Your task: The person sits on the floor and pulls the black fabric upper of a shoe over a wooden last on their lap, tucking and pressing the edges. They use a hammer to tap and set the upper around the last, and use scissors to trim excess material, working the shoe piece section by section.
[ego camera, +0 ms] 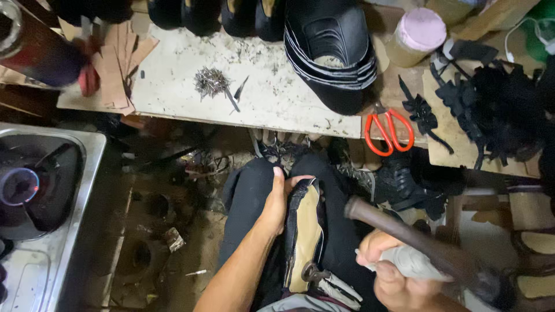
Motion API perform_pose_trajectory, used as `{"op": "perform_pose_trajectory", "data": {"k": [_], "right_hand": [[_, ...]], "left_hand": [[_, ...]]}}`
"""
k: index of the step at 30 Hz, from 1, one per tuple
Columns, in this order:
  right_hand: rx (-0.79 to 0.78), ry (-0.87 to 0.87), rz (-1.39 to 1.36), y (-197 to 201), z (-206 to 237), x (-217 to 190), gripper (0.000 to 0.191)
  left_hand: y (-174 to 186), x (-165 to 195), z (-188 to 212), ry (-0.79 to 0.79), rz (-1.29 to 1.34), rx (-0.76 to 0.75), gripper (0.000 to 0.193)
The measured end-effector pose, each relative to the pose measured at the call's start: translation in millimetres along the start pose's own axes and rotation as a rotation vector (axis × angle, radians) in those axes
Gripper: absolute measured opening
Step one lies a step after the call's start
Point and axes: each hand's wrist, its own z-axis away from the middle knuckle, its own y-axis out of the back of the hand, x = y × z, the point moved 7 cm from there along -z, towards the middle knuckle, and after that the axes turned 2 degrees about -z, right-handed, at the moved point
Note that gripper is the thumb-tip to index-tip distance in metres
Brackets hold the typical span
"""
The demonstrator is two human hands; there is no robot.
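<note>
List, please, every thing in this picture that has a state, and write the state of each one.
left hand: fingers closed around the shoe
shoe: sole up, resting on the lap
right hand: gripping the hammer
hammer: raised, tilted, blurred
scissors: closed, lying flat on the bench
jar: lid on
nails: loose pile
black soles: stacked

Cramped shoemaking workshop: scuffed white workbench (173,86) strewn with small nails (211,81), stacked black soles (329,58), orange-handled scissors (388,132), black leather scraps (491,110), cardboard patterns (118,63), glue jar (415,36), littered dirt floor (167,231) beneath.
</note>
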Motion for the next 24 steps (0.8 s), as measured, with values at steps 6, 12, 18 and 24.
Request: {"op": "perform_pose_trajectory", "data": {"k": [6,12,18,24], "right_hand": [[-0.562,-0.503,0.961,9,9,79,0.035],[0.11,-0.053,-0.088,26,8,31,0.021],[-0.434,-0.142,0.74,3,-7,52,0.039],[-0.241,-0.349,0.724,21,21,80,0.015]], "left_hand": [[2,2,-4,-0.059,-0.093,0.004,0.098],[5,-6,-4,0.011,-0.023,0.063,0.091],[9,-1,-5,-0.044,-0.139,0.09,0.092],[11,-7,-7,-0.014,-0.075,0.071,0.089]]}}
